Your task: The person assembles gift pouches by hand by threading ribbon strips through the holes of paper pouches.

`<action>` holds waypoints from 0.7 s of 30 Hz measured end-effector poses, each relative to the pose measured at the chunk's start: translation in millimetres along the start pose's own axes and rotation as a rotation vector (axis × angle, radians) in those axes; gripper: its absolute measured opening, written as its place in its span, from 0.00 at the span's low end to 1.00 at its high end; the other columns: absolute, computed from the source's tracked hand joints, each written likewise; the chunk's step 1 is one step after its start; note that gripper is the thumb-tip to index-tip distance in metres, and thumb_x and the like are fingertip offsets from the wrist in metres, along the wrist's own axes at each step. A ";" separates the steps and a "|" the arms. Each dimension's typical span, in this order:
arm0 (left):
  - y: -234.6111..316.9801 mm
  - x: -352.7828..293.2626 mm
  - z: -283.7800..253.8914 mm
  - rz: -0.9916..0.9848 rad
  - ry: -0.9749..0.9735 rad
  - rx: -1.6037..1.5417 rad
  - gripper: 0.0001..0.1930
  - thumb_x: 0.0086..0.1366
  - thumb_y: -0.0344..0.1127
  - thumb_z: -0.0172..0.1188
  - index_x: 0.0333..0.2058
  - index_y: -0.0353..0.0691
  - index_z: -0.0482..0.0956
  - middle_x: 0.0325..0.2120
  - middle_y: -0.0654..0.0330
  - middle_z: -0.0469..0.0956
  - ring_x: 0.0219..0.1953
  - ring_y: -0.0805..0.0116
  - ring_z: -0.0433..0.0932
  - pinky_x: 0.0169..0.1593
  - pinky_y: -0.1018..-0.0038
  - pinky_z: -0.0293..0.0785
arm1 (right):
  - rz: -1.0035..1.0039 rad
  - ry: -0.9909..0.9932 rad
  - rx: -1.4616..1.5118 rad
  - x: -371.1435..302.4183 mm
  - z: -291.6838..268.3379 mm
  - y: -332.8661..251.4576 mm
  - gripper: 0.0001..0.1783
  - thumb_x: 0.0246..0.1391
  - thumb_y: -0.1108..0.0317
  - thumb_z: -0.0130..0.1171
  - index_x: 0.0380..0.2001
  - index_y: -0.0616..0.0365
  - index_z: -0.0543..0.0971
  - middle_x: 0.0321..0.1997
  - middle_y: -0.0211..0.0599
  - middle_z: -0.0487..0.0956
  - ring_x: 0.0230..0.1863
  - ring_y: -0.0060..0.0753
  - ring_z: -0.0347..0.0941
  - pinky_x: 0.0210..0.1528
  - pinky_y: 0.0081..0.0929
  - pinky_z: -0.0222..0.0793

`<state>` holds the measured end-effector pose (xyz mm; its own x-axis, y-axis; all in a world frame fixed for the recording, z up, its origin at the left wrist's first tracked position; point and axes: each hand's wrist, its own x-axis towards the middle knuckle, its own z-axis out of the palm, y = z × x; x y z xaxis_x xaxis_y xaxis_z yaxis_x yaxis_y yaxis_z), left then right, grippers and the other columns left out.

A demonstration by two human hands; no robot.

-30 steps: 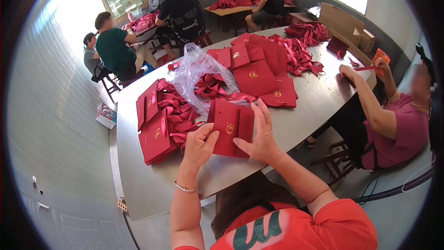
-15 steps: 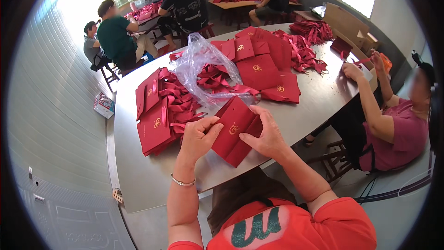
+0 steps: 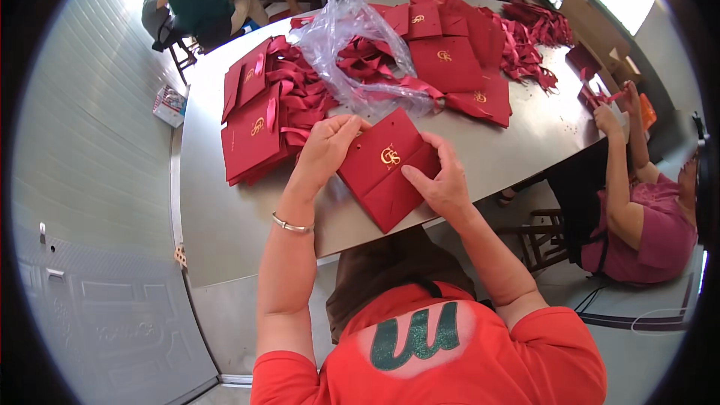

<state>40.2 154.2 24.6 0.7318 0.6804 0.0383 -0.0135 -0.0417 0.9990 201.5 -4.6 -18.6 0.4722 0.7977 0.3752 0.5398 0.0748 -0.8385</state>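
A flat, dark red paper gift bag point(image 3: 386, 199) with a gold emblem and small punched holes along its top lies tilted between my hands, just above the near edge of the table. My left hand point(image 3: 324, 151), a silver bangle on its wrist, is closed with thumb and fingertips pinched at the bag's upper left edge. On the right side, my right hand point(image 3: 444, 180) grips the bag, thumb on its front and fingers around its edge. To the left lies a stack of finished-looking red bags point(image 3: 251, 151) with ribbon handles.
A crumpled clear plastic bag point(image 3: 346, 30) lies over ribbons on the metal table point(image 3: 217, 244). More red bags point(image 3: 448, 66) and ribbon bundles point(image 3: 529, 52) are piled beyond. A co-worker in a pink shirt point(image 3: 651, 229) sits at the right, hands on a ribbon. Other people sit farther back.
The view has tipped downward, so the table's far side sits higher. The bag has turned its front more toward me, and my left fingers have shifted up along its top edge.
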 end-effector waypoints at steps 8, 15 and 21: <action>10.6 -8.5 0.1 0.012 0.001 0.042 0.24 0.74 0.46 0.44 0.35 0.29 0.80 0.28 0.63 0.79 0.31 0.80 0.73 0.34 0.81 0.69 | -0.033 0.038 -0.080 -6.4 2.2 0.8 0.33 0.47 0.67 0.70 0.56 0.63 0.69 0.56 0.46 0.72 0.57 0.40 0.69 0.60 0.34 0.64; 12.3 -10.4 -7.9 0.013 -0.012 0.176 0.17 0.70 0.39 0.49 0.37 0.30 0.82 0.29 0.67 0.80 0.31 0.82 0.74 0.36 0.84 0.70 | 0.009 0.045 -0.071 -7.0 3.2 -6.9 0.35 0.46 0.65 0.71 0.57 0.64 0.68 0.56 0.46 0.71 0.57 0.41 0.69 0.60 0.34 0.64; 11.3 -11.8 -13.8 -0.014 -0.082 0.170 0.11 0.64 0.30 0.53 0.39 0.31 0.82 0.31 0.69 0.80 0.33 0.84 0.74 0.38 0.84 0.70 | 0.014 0.052 -0.079 -6.6 3.5 -5.9 0.35 0.46 0.64 0.71 0.56 0.64 0.68 0.56 0.47 0.71 0.57 0.41 0.69 0.60 0.34 0.64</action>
<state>22.0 155.8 35.8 0.7845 0.6199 0.0156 0.1076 -0.1607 0.9811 192.8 -8.2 -17.5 0.5145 0.7661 0.3852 0.5849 0.0150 -0.8110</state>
